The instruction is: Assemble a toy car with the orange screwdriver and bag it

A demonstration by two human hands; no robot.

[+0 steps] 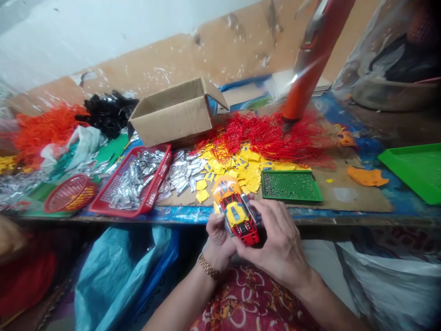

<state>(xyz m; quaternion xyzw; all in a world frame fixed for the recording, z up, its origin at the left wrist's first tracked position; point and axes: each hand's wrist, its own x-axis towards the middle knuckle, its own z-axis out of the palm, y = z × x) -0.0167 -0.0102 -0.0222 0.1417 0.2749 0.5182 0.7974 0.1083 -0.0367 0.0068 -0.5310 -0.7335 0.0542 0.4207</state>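
A toy car body (236, 211), orange at the front with a yellow roof and red frame, is held over my lap just in front of the table edge. My left hand (217, 241) grips it from the left side, fingers curled round it; a gold bracelet sits on that wrist. My right hand (277, 239) wraps it from the right and underneath, fingers closed on the red frame. Beyond it on the table lie loose yellow parts (241, 170) and a tangle of red plastic frames (272, 133).
A red tray (103, 202) holds silver parts, with a red basket (69, 193) to its left. An open cardboard box (175, 115) stands behind. A small green tray (291, 186) and a larger one (413, 170) lie right. An orange tool (310, 59) stands upright. Blue bag (117, 271) below.
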